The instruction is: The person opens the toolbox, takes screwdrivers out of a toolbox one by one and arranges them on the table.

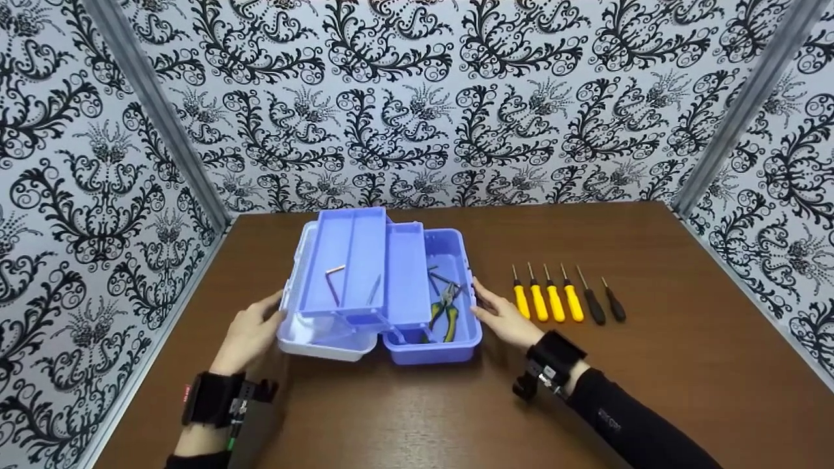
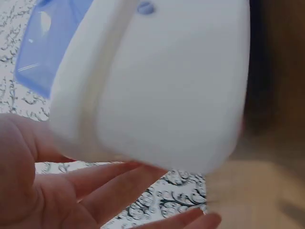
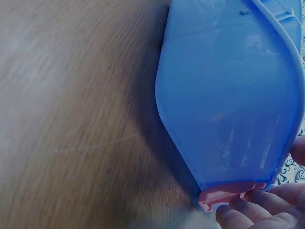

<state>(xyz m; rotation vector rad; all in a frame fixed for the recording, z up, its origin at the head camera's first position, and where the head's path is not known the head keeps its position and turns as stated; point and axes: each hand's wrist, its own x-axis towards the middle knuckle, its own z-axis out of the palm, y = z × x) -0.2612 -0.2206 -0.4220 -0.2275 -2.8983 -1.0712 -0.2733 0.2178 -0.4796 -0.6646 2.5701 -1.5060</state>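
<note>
An open blue toolbox (image 1: 433, 355) stands on the table, its white lid (image 1: 326, 352) folded out to the left. My left hand (image 1: 251, 335) holds the lid's outer edge, thumb along the side and fingers reaching under it in the left wrist view. On the opposite side, my right hand (image 1: 508, 320) grips the box's right wall, fingers at a pink latch (image 3: 228, 193). An L-shaped hex key (image 1: 331, 286) and a thin grey piece (image 1: 374, 290) lie in the upper tray (image 1: 365, 247). Pliers (image 1: 448, 301) with yellow-green and black handles rest in the bottom.
Right of the toolbox lies a row of several yellow-handled screwdrivers (image 1: 555, 305) and two black-handled screwdrivers (image 1: 594, 307). A lower tray (image 1: 405, 273) juts out beside the upper one. Patterned walls (image 1: 423, 130) enclose the brown table (image 1: 404, 417) at the back and sides.
</note>
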